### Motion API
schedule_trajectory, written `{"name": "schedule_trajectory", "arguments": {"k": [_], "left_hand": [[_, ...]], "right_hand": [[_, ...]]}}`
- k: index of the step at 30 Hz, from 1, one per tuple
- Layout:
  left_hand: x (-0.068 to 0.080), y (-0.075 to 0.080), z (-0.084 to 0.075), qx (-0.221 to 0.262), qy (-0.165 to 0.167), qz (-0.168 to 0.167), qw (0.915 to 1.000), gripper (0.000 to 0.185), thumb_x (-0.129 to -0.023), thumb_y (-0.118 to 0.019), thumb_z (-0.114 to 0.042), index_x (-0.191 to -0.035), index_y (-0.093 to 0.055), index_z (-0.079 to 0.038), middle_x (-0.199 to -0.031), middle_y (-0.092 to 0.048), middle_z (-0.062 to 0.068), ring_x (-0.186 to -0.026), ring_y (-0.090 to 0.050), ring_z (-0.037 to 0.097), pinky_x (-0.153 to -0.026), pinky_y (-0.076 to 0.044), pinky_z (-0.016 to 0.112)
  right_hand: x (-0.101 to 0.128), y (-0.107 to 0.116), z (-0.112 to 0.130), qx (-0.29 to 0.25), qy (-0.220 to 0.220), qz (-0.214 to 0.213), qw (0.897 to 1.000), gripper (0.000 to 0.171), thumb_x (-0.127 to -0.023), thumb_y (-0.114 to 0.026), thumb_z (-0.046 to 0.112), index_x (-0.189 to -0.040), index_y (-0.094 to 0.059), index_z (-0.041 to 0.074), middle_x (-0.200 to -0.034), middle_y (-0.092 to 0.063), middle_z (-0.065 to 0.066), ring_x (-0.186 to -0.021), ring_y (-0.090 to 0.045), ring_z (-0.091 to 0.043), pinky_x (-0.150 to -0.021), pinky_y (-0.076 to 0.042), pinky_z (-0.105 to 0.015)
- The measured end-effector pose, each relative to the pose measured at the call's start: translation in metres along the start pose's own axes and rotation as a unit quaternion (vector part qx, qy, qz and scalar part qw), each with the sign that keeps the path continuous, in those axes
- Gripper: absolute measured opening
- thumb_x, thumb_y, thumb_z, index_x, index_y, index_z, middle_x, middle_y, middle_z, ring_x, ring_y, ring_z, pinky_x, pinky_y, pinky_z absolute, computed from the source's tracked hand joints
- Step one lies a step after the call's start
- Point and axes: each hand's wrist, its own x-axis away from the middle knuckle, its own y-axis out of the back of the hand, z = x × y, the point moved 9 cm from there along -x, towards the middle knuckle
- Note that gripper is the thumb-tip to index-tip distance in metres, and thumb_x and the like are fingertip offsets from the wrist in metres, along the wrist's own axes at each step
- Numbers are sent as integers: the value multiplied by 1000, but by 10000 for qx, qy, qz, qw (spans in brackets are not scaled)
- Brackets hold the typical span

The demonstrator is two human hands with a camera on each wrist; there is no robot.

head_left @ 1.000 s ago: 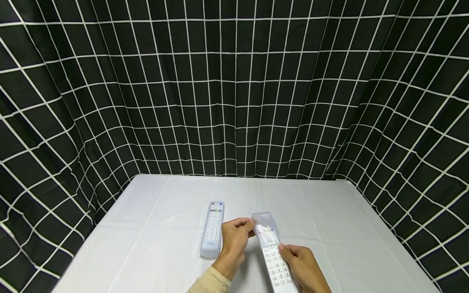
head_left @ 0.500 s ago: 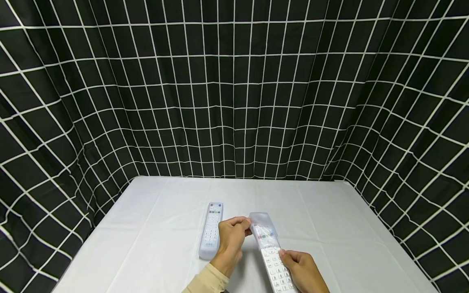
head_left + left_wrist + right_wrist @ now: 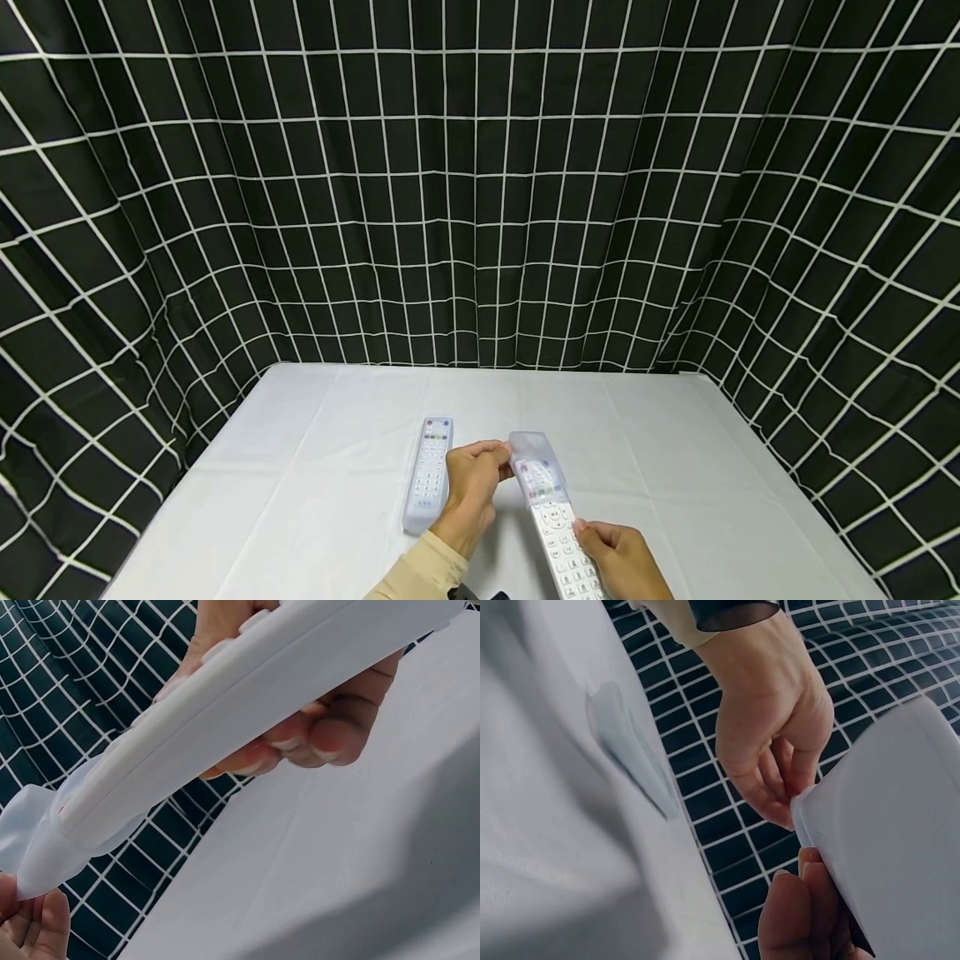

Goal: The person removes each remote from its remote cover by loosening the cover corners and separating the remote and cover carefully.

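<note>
A long white plastic remote control (image 3: 558, 533) is being gripped above the white table (image 3: 697, 475) by the right hand (image 3: 622, 560); its translucent silicone sleeve (image 3: 531, 455) is being pinched by the left hand (image 3: 471, 485).

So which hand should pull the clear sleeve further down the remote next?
Left, probably. The left hand already pinches the clear sleeve at the far end of the white remote, while the right hand grips the remote's near end and steadies it.
</note>
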Motion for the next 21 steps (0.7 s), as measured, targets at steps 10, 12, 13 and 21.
{"name": "schedule_trajectory", "arguments": {"k": [10,12,13,21], "left_hand": [[-5,-6,-2,60,2,58,10000,8,-83,-65,8,-87,-68,14,-86,-62,18,-68,-64,21,-68,-56,34],[-6,-7,-3,53,1,67,10000,8,-83,-65,8,-87,-68,14,-87,-61,17,-69,-64,21,-69,-56,34],[-7,-8,-2,42,8,57,10000,7,-83,-65,8,-87,-68,13,-87,-61,17,-69,-64,21,-69,-56,34],[-11,-11,-2,42,41,58,10000,9,-84,-65,7,-89,-68,14,-87,-63,18,-70,-65,23,-71,-56,37]], "right_hand": [[3,2,-6,-498,8,354,9981,57,-100,-53,32,-114,-55,-23,-91,-69,-14,-79,-65,-28,-69,-56,-38],[3,1,-7,-701,-26,414,9967,59,-99,-54,34,-115,-54,-23,-87,-68,-10,-73,-65,-25,-64,-55,-34],[4,1,-8,-786,-43,431,9960,60,-98,-55,34,-115,-54,-23,-86,-68,-10,-72,-65,-24,-63,-55,-34],[5,1,-8,-952,-116,393,9946,58,-99,-55,31,-117,-52,-24,-83,-68,-11,-69,-66,-25,-60,-56,-35]]}}
